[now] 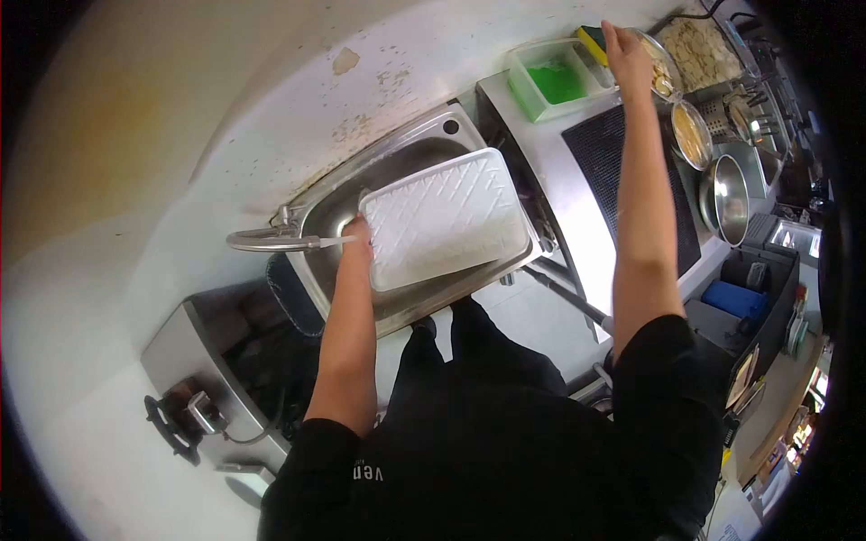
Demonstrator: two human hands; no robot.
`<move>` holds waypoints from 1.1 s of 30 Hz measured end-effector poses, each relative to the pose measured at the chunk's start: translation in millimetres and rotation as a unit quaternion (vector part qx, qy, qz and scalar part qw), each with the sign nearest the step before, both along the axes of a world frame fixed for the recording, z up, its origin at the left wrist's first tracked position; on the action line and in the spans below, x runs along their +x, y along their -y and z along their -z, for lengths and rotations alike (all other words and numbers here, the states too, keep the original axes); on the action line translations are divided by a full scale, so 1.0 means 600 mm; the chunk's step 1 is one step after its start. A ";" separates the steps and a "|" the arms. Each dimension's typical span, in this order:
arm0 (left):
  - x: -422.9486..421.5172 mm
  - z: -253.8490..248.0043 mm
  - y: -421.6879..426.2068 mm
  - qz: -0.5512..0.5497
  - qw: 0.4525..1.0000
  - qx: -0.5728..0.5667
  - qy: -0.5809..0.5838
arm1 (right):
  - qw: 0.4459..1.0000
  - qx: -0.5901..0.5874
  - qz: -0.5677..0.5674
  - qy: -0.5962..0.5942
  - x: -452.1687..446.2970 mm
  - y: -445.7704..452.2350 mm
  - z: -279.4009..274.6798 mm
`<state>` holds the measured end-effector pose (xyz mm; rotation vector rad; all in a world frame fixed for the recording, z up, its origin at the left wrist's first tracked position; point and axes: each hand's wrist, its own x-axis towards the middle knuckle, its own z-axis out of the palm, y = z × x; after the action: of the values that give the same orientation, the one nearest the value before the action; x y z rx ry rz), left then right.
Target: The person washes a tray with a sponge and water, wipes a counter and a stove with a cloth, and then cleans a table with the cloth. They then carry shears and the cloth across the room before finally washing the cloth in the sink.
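A: Biggest thing in view?
B: Black shirt (487,442), bottom ctr. Chest lettering reads "ven"; smaller marks by it are too tiny to read.
A: Then?
B: Metal counter (591,248), R of ctr, then the sink (347,185), ctr-left.
A: Where's the tray (442,216)?
B: Mid-frame, over the sink. White, w/ a raised crisscross pattern facing the cam.
A: Next size down?
B: Black mat (591,149) on the counter, upper R. Then the tub (548,115) w/ green liquid, above the mat, near the wall. Tap (271,242) is L of ctr, water running from its spout onto the L hand.
A: Hands?
B: L hand (358,233) is at the tray's L edge. Fingers mostly hidden there, can't tell if they're spread or pinching. R hand (629,63), upper R, has its fingers bunched close together at the sponge.
A: Pinching it?
B: Can't tell for sure.
A: Smallest?
B: Sponge (592,43), yellow w/ a dark green side, at the tub's upper R corner. No brand legible.
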<state>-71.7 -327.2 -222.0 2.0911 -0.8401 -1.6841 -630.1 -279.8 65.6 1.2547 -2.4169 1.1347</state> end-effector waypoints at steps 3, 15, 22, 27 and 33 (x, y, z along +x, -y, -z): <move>0.061 0.031 0.022 0.019 0.998 -0.031 -0.053 | 0.986 0.115 0.017 0.117 0.135 -0.036 0.004; 0.182 -0.240 0.015 -0.069 0.964 -0.252 -0.056 | 0.996 0.090 -0.002 0.017 0.425 -0.126 0.135; 0.131 -0.384 -0.065 0.095 0.901 -0.417 0.072 | 0.727 0.227 -0.057 0.646 0.546 -0.142 0.248; 0.153 -0.376 -0.131 0.127 0.895 -0.411 0.116 | 0.521 0.121 -0.047 0.844 0.575 -0.151 0.330; 0.158 -0.425 -0.179 0.371 0.680 -0.629 0.068 | 0.657 0.421 -0.198 0.593 0.560 -0.180 0.345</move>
<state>22.9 -219.7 33.0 0.8533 -2.2315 -0.5941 -293.9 -172.0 -141.6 1.5858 -4.1958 1.1190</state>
